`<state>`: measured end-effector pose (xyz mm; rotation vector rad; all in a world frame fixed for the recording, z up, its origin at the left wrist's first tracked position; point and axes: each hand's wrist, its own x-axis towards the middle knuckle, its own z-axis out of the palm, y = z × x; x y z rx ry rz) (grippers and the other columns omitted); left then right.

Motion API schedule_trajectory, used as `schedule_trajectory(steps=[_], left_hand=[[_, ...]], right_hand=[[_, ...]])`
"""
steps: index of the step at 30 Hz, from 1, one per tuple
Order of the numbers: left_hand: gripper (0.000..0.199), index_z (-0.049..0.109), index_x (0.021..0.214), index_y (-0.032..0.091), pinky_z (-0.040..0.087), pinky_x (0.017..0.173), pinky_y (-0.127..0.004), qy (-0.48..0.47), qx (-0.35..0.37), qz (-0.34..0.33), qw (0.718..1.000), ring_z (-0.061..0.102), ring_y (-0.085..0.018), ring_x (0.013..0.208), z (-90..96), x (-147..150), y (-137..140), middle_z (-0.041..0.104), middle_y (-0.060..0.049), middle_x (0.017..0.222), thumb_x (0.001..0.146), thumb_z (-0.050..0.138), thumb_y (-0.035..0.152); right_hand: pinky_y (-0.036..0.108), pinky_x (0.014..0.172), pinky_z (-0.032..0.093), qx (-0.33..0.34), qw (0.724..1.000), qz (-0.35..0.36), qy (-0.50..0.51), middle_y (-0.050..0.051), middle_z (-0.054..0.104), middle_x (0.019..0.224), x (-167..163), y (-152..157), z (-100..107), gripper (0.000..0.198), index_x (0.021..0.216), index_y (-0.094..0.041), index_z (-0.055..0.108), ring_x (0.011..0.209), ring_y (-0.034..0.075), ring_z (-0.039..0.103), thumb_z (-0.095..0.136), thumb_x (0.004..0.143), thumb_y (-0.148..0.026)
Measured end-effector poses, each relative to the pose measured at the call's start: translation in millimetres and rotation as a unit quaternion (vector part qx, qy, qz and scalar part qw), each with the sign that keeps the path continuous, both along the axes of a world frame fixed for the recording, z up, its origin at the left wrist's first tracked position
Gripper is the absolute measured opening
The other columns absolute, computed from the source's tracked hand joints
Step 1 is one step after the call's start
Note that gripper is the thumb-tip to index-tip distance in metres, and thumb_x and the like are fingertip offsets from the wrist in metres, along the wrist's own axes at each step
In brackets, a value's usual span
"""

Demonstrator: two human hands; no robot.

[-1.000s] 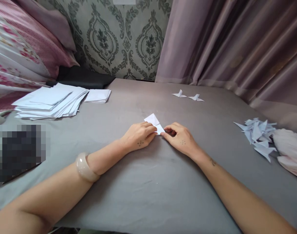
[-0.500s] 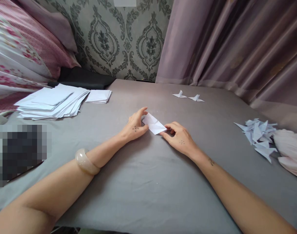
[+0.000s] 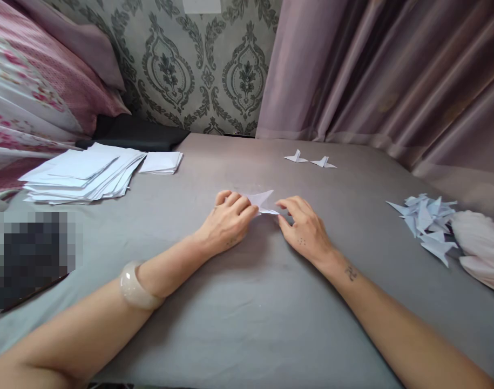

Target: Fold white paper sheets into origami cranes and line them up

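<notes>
A small folded piece of white paper (image 3: 265, 201) sits between my two hands, over the middle of the grey cloth surface. My left hand (image 3: 229, 219) is closed on its left side, with the fingers curled over it and partly hiding it. One pointed flap of the paper sticks up to the right. My right hand (image 3: 303, 221) is at the paper's right tip, thumb and forefinger parted, the thumb touching or nearly touching the edge. A pale bangle (image 3: 136, 286) circles my left forearm.
Large white sheets (image 3: 80, 173) are stacked at the left, beside a smaller paper stack (image 3: 161, 162). Two folded paper pieces (image 3: 296, 156) stand at the back. Several more folded papers (image 3: 427, 216) are heaped at the right, against a pale cloth (image 3: 479, 243). A blurred dark object (image 3: 32, 259) lies at left.
My left hand has turned over and closed its fingers on the paper. The paper, flat before, now has a flap raised. My right thumb and forefinger have parted at its tip.
</notes>
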<state>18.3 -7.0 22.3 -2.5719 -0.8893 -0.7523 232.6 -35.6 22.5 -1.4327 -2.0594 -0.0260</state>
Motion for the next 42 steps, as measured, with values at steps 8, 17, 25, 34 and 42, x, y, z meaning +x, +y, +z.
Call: schedule_trajectory(steps=[8,17,25,34,42], left_hand=[[0.02,0.064,0.082,0.015,0.032,0.091,-0.041,0.097,-0.083,0.034,0.991,0.055,-0.02,0.085,4.4,8.5,-17.0,0.064,-0.008,0.089,0.086,0.045,0.008],[0.025,0.064,0.078,0.016,0.033,0.092,-0.042,0.06,-0.145,0.044,0.987,0.059,-0.018,0.075,9.6,10.2,-21.1,0.065,-0.007,0.086,0.092,0.043,0.019],[0.029,0.063,0.077,0.016,0.029,0.098,-0.045,0.049,-0.123,0.08,0.988,0.058,-0.017,0.066,9.2,15.0,-24.1,0.063,-0.003,0.068,0.093,0.038,0.018],[0.022,0.063,0.083,0.017,0.032,0.094,-0.044,0.054,-0.127,0.062,0.988,0.061,-0.019,0.074,6.3,15.2,-18.3,0.065,-0.005,0.078,0.092,0.046,0.027],[0.031,0.063,0.073,0.016,0.034,0.092,-0.043,0.033,-0.123,0.07,0.989,0.06,-0.017,0.066,5.8,16.4,-17.8,0.065,-0.004,0.07,0.094,0.04,0.02]], right_hand=[[0.028,0.063,0.044,-0.089,0.994,0.021,-0.066,0.004,0.061,0.097,-4.5,-18.8,1.2,0.021,0.104,-0.026,0.065,0.09,0.018,0.058,0.05,0.09,-0.021],[0.028,0.067,0.045,-0.126,0.991,0.022,-0.04,0.005,0.061,0.096,-2.4,-13.8,-2.7,0.026,0.106,-0.026,0.067,0.086,0.017,0.058,0.047,0.09,-0.023],[0.028,0.067,0.043,-0.145,0.989,0.021,-0.013,0.003,0.061,0.097,-0.2,-3.1,-4.8,0.02,0.096,-0.026,0.068,0.075,0.014,0.058,0.048,0.092,-0.03],[0.026,0.062,0.041,-0.151,0.988,0.024,-0.022,0.002,0.062,0.099,1.3,-3.8,-1.6,0.025,0.101,-0.026,0.067,0.071,0.012,0.057,0.049,0.084,-0.019],[0.027,0.064,0.042,-0.159,0.986,0.042,-0.013,0.001,0.061,0.1,3.5,-0.1,-3.1,0.019,0.1,-0.028,0.068,0.069,0.012,0.056,0.055,0.088,-0.034]])
